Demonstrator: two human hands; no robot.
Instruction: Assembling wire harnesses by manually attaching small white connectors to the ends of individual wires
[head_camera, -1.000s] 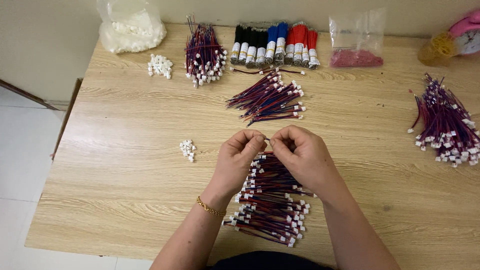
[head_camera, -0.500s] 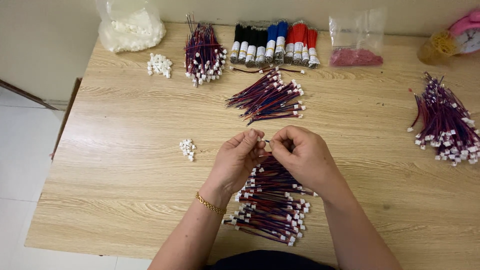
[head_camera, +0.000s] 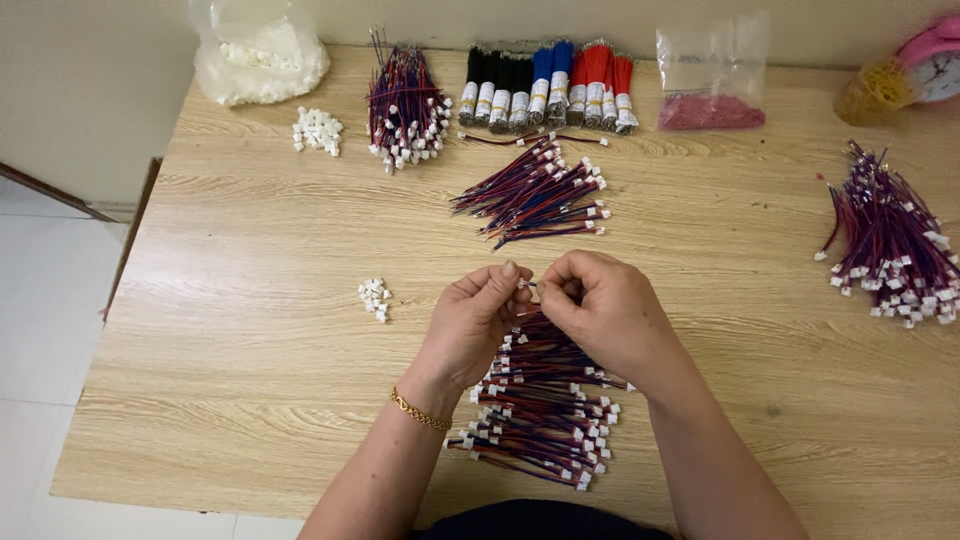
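Observation:
My left hand (head_camera: 478, 322) and my right hand (head_camera: 598, 308) meet fingertip to fingertip above the table's middle. Between them they pinch a small white connector (head_camera: 527, 284) with a thin wire; the wire itself is mostly hidden by my fingers. Directly under my hands lies a pile of red-and-blue wires with white connectors (head_camera: 545, 418). A gold bracelet sits on my left wrist. A small heap of loose white connectors (head_camera: 374, 298) lies to the left of my left hand.
On the wooden table (head_camera: 250, 350) lie another wire pile (head_camera: 535, 190) ahead, a bundle (head_camera: 405, 100) at back left, a third pile (head_camera: 890, 240) right. At the back: black, blue, red wire bundles (head_camera: 545, 88), two plastic bags (head_camera: 258, 50), (head_camera: 710, 70), more white connectors (head_camera: 317, 130).
My hands stay in the same place; only the fingers shift slightly around the small connector. Nothing else on the table has moved.

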